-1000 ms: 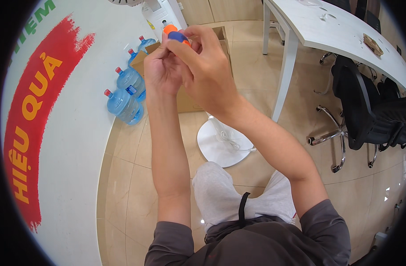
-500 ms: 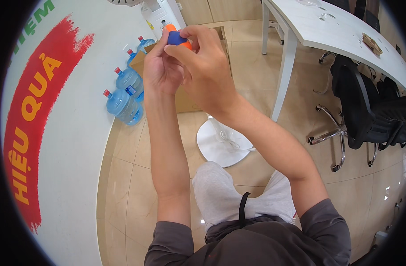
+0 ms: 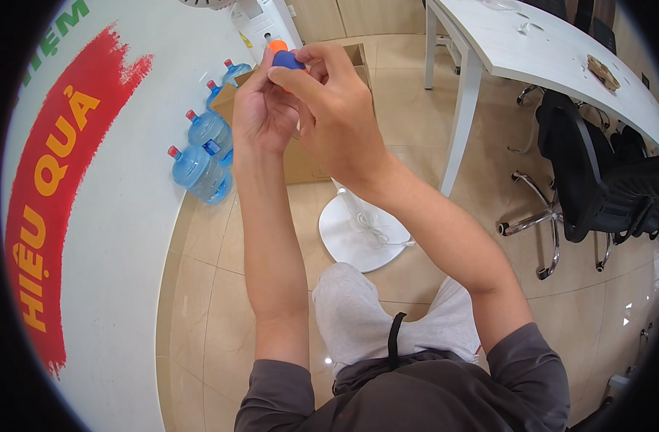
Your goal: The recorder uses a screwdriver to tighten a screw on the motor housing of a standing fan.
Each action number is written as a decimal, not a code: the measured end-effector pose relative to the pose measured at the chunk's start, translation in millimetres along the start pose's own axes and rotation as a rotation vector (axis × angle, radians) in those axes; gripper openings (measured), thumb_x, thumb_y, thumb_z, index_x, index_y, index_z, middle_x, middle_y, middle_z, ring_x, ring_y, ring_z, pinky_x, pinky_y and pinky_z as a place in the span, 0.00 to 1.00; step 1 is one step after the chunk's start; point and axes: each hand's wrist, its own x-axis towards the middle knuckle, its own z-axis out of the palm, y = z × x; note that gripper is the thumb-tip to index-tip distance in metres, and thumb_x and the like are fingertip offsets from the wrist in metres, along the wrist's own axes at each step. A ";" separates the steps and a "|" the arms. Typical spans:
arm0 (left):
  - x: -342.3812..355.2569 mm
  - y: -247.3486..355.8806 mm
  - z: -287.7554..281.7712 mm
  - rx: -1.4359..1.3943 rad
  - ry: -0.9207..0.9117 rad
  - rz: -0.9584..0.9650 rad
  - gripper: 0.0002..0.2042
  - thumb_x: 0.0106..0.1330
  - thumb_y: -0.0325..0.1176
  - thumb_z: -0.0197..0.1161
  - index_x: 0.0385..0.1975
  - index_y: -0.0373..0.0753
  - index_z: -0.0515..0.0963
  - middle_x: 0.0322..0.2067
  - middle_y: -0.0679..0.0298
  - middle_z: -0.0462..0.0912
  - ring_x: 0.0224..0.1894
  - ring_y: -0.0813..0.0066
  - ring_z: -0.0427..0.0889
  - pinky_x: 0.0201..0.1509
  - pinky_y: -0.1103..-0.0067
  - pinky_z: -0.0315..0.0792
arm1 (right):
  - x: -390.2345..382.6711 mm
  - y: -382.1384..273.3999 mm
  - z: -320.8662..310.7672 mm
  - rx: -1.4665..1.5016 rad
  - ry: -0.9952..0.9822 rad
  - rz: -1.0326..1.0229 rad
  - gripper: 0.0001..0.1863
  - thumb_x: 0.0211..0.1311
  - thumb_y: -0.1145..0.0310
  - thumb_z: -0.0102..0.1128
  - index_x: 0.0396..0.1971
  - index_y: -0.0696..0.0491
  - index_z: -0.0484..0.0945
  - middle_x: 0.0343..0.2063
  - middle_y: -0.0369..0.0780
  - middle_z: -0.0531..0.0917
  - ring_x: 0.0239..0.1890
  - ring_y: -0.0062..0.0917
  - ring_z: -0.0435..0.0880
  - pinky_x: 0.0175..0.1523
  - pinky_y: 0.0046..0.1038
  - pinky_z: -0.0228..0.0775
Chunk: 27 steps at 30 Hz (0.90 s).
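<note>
Both my hands are raised together at the upper middle, in front of the white fan body. Between them is a screwdriver with a blue and orange handle. Its thin grey shaft points away toward a dark hole in the white fan housing. My left hand is closed around the orange front end, thumb side up. My right hand pinches the blue part of the handle between thumb and fingers. The rest of the handle is hidden behind the right fingers.
The fan's round white base, with a coiled cable on it, stands on the tiles below my hands. Behind is an open cardboard box. Blue water bottles line the left wall. On the right are a white table and black office chairs.
The handle has turned a little between my right fingers, so less orange shows beside the blue. My right fingers have shifted slightly; my left hand stays almost where it was.
</note>
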 end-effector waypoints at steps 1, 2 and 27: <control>-0.8 -1.1 1.7 0.015 0.109 0.008 0.18 0.75 0.38 0.50 0.54 0.29 0.67 0.46 0.54 0.78 0.49 0.67 0.79 0.51 0.74 0.78 | 0.7 -1.7 0.0 -0.014 0.007 0.014 0.16 0.54 0.79 0.61 0.45 0.60 0.74 0.39 0.51 0.72 0.36 0.41 0.79 0.38 0.37 0.74; -1.6 -2.6 3.9 0.017 0.252 0.004 0.18 0.75 0.38 0.51 0.54 0.29 0.67 0.46 0.55 0.78 0.49 0.67 0.79 0.50 0.74 0.78 | 0.7 -4.3 0.6 -0.013 0.006 -0.020 0.16 0.54 0.79 0.61 0.45 0.60 0.74 0.39 0.51 0.72 0.36 0.41 0.79 0.38 0.37 0.74; -1.4 -13.0 -1.5 -0.332 0.078 -0.005 0.18 0.77 0.38 0.47 0.54 0.27 0.67 0.49 0.52 0.76 0.52 0.62 0.77 0.52 0.75 0.79 | 0.4 0.8 0.7 0.034 0.034 0.134 0.13 0.49 0.79 0.64 0.37 0.61 0.75 0.39 0.47 0.73 0.39 0.39 0.75 0.40 0.36 0.73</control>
